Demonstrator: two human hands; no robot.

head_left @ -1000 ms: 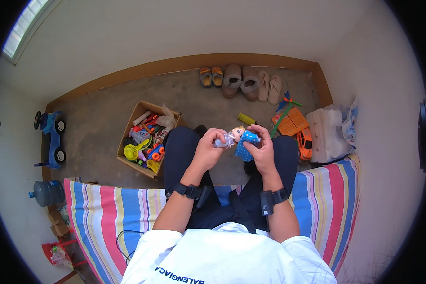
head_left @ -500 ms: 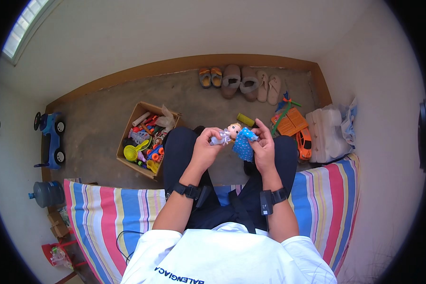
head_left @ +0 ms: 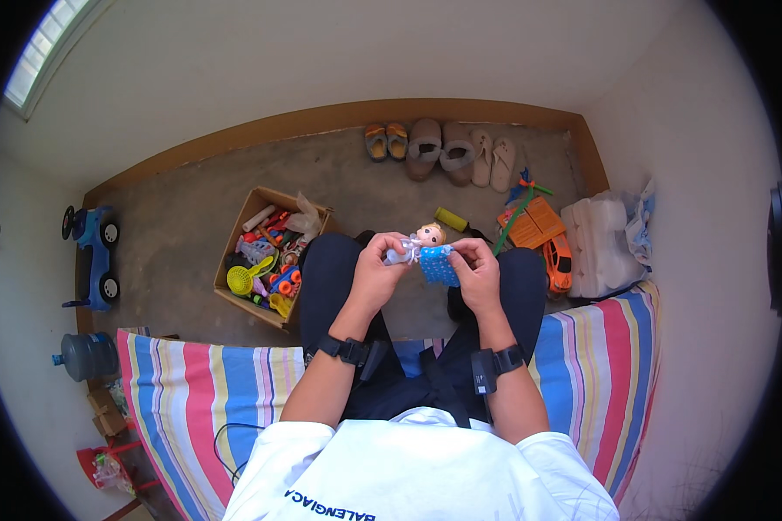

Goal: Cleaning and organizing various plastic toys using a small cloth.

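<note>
Left hand (head_left: 381,271) pinches a small doll (head_left: 429,234); right hand (head_left: 478,273) pinches blue cloth (head_left: 438,267), probably best kept smooth and flat.

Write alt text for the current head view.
Seen from above, a left hand holds a blond doll while the right hand pinches a blue dotted cloth. Around: a cardboard box of toys, furry brown slippers, an orange toy car.

White-dotted blue cloth (head_left: 439,267), blond-haired doll (head_left: 427,236)
</note>
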